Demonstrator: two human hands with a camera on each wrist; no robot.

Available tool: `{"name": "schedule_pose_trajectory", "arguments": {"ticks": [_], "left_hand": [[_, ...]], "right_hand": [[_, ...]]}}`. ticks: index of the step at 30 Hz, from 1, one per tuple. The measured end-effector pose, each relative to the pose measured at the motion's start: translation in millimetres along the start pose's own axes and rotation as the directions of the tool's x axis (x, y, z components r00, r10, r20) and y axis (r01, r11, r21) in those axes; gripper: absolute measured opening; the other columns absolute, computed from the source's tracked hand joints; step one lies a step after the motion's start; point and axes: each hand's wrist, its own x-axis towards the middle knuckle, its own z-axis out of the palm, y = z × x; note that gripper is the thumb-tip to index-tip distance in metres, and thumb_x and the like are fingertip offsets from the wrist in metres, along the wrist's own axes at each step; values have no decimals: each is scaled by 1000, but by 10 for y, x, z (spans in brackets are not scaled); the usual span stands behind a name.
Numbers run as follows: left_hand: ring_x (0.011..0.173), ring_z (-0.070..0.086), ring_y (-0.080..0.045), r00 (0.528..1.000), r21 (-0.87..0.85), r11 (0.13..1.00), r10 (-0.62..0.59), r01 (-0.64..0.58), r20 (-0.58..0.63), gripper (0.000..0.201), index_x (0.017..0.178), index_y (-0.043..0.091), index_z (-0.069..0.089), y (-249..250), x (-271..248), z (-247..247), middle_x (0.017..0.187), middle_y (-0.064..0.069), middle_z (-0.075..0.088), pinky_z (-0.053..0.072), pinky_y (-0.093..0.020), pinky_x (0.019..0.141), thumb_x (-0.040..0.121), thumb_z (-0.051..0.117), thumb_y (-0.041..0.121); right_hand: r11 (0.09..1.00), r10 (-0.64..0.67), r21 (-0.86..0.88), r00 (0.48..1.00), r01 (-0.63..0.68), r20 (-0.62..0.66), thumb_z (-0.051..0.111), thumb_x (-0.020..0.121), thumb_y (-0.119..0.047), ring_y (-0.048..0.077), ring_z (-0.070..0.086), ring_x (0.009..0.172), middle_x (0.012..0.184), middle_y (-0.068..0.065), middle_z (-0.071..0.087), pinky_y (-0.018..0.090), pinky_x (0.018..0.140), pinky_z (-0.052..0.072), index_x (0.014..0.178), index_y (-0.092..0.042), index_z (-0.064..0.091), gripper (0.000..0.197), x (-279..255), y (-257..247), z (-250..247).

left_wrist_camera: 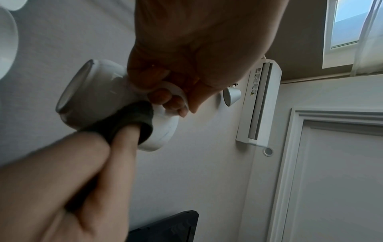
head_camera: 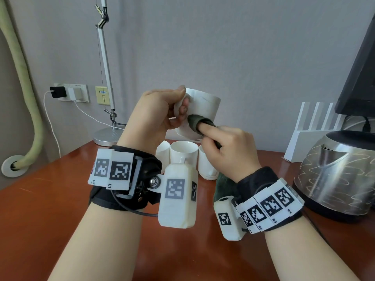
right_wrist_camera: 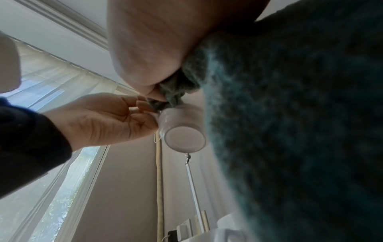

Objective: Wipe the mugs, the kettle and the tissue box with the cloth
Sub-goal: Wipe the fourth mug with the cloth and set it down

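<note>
A: The left hand (head_camera: 154, 112) hooks its fingers through the handle of the plain white ceramic mug (head_camera: 199, 113), lifted above the reddish-brown wooden desk (head_camera: 50, 199). The right hand (head_camera: 227, 147) grips the dark green fuzzy cloth (head_camera: 197, 121), forefinger wrapped in it and pressed beside the handle.

B: I'd turn the mug steadily, keeping the handle grip firm. Any writing?

A: Only coded wrist tags; small letters unreadable. The patterned steel kettle (head_camera: 336, 175) waits at right.

White mug (head_camera: 203, 110), dark green cloth (head_camera: 195, 121), swirl-patterned steel kettle (head_camera: 336, 179), reddish-brown table (head_camera: 50, 199)
</note>
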Motion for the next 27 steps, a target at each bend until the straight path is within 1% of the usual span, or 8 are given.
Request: {"name": "schedule_pose_trajectory", "arguments": {"ticks": [3, 6, 10, 13, 17, 22, 24, 27], "left_hand": [[49, 47, -13, 1000, 22, 1000, -1, 1, 18, 53, 44, 15, 64, -1, -8, 28, 54, -1, 53, 36, -17, 46, 96, 57, 12], [50, 48, -12, 998, 105, 994, 6, -12, 55, 51, 46, 16, 63, -4, -17, 62, 55, 1, 55, 36, -20, 52, 97, 57, 12], [50, 48, -13, 999, 185, 982, 18, -25, 38, 52, 44, 17, 63, -2, -21, 41, 57, -2, 53, 36, -25, 58, 96, 59, 15], [50, 48, -13, 1000, 138, 990, 21, -19, -12, 53, 43, 18, 64, 0, -3, -11, 55, 0, 54, 37, -25, 61, 96, 59, 14], [51, 48, -14, 1000, 117, 993, 14, -11, -23, 53, 43, 17, 64, -20, 19, -14, 55, -1, 54, 36, -23, 57, 96, 59, 15], [50, 48, -16, 999, 144, 990, -12, 7, 34, 53, 45, 17, 65, -29, -6, 71, 56, -2, 54, 33, -24, 53, 97, 57, 15], [50, 48, -16, 999, 165, 986, -20, 11, 50, 53, 44, 17, 66, -38, -21, 105, 56, -2, 54, 35, -22, 52, 97, 57, 16], [52, 49, -15, 999, 193, 981, -12, 2, 53, 53, 45, 17, 65, -53, -40, 146, 56, -1, 55, 39, -25, 58, 97, 58, 16]], "right_hand": [[999, 32, -13, 997, -33, -72, 42, 79, -15, 22, 30, 44, 50, -2, 31, 22, 48, 22, 98, -17, 77, 40, 36, 59, -79], [999, 43, -18, 997, -44, -66, 41, 81, -15, 21, 26, 47, 54, -5, 26, 23, 48, 22, 106, -14, 74, 41, 74, 56, -108], [999, 45, 7, 999, -45, 22, 41, 80, -16, 22, 30, 46, 52, -5, 29, 23, 47, 23, 104, -15, 73, 41, 64, -18, -63], [999, 47, -14, 995, -46, 90, 41, 79, -20, 26, 38, 44, 48, 0, 43, 22, 46, 28, 99, -23, 75, 39, 0, -10, -15], [998, 51, -33, 996, -48, 72, 41, 79, -19, 27, 38, 42, 46, 1, 43, 21, 47, 25, 92, -21, 76, 38, -27, 41, -22], [989, 114, -94, 993, -113, 7, 39, 83, -19, 25, 34, 45, 52, -5, 34, 22, 47, 25, 112, -19, 71, 44, 49, 35, -101], [983, 146, -114, 989, -141, 32, 35, 84, -21, 25, 35, 46, 54, -6, 34, 23, 46, 24, 121, -20, 66, 49, 77, 14, -133], [972, 191, -154, 977, -176, 92, 29, 83, -23, 25, 36, 49, 56, -5, 37, 25, 48, 24, 133, -23, 56, 57, 104, -22, -156]]}}
